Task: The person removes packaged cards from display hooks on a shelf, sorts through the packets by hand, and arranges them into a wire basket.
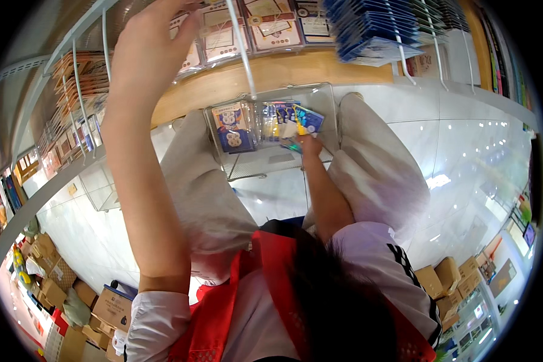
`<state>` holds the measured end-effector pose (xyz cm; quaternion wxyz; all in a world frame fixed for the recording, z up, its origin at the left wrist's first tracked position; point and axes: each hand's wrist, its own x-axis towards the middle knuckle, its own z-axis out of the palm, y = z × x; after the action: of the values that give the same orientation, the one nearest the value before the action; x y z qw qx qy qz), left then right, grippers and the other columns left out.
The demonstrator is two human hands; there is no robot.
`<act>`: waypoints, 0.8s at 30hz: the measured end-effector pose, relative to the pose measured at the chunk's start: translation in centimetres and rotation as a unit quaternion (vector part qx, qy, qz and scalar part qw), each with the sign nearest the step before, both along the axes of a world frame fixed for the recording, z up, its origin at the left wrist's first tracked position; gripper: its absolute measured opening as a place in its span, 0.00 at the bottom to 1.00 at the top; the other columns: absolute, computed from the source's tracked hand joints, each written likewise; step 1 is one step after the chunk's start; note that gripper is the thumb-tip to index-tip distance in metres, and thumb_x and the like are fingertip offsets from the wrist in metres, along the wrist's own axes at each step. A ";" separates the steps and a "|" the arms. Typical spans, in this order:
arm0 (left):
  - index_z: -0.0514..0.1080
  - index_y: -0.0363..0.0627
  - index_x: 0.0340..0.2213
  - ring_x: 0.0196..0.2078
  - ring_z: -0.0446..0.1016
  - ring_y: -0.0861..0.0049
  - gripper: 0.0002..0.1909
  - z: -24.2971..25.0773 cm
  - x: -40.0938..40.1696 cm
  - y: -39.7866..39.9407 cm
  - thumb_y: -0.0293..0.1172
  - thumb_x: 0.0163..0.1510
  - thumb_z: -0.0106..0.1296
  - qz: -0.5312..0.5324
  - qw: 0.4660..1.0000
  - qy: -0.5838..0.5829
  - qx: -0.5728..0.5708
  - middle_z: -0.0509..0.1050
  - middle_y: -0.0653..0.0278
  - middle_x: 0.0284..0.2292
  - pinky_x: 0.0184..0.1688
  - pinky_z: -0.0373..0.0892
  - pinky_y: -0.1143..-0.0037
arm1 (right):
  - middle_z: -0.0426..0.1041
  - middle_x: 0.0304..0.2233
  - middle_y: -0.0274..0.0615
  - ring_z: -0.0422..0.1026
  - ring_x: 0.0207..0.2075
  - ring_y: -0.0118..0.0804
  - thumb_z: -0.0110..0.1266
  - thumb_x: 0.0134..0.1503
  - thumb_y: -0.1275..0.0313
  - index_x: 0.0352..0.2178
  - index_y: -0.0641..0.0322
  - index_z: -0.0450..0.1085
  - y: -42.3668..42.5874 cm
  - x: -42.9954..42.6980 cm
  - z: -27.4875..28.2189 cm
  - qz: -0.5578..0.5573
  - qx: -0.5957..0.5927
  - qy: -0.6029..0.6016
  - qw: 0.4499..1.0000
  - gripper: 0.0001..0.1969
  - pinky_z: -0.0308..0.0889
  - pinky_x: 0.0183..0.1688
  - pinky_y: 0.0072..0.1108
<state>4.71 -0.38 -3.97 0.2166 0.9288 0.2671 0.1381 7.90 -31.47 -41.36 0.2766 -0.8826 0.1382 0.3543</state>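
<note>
My left hand [151,40] is raised at the upper left, by the clear-wrapped card packs [221,38] on the shelf; its fingertips are partly cut off by the picture's top, so its grip cannot be told. My right hand [311,145] holds a blue and yellow packet [308,120] over a wire mesh basket [276,168] between my knees. In the basket's left part lies an orange and blue pack with cartoon figures [233,129]. Several blue and yellow packets in clear wrap [271,120] lie beside it.
White metal display hooks [242,50] jut out above the basket. Blue packets [366,27] hang at the upper right, orange packets [83,68] at the left. A wooden shelf edge [276,68] runs behind the basket. Another wire basket [99,190] and cardboard boxes [113,307] stand at the left.
</note>
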 end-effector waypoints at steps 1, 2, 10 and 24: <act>0.68 0.41 0.38 0.39 0.70 0.69 0.12 0.0 0.1 -0.2 0.29 0.50 0.46 -0.005 1.000 0.014 0.011 0.72 0.58 0.35 0.41 0.63 0.77 | 0.71 0.27 0.41 0.68 0.28 0.35 0.57 0.32 0.75 0.25 0.71 0.70 -0.8 1.4 -1.5 0.001 0.000 0.000 1.000 0.14 0.62 0.29 0.24; 0.68 0.41 0.38 0.39 0.70 0.69 0.12 -0.1 0.4 -0.5 0.29 0.50 0.46 -0.006 1.000 0.012 0.008 0.72 0.58 0.35 0.41 0.63 0.77 | 0.71 0.29 0.39 0.68 0.29 0.35 0.58 0.32 0.76 0.29 0.70 0.69 -2.5 2.8 -3.9 -0.042 0.088 0.056 0.994 0.17 0.61 0.33 0.24; 0.68 0.41 0.37 0.38 0.70 0.67 0.12 0.0 -0.6 -0.2 0.27 0.49 0.46 0.004 1.000 0.021 0.007 0.72 0.58 0.35 0.40 0.64 0.76 | 0.70 0.28 0.40 0.68 0.28 0.30 0.61 0.32 0.78 0.30 0.70 0.67 1.4 1.1 -2.2 0.030 0.256 0.103 0.961 0.19 0.62 0.32 0.20; 0.68 0.40 0.36 0.38 0.70 0.65 0.12 0.0 -1.0 -0.2 0.27 0.48 0.46 -0.028 0.999 0.022 0.022 0.72 0.58 0.35 0.41 0.64 0.75 | 0.70 0.27 0.35 0.67 0.28 0.26 0.60 0.40 0.63 0.32 0.58 0.68 1.0 0.4 -7.6 -0.074 0.281 0.149 0.945 0.18 0.61 0.29 0.20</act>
<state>3.75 -0.62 -3.95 0.1943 0.9432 0.2426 0.1171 8.26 -30.48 -48.96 0.5153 -0.6932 0.1380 0.4846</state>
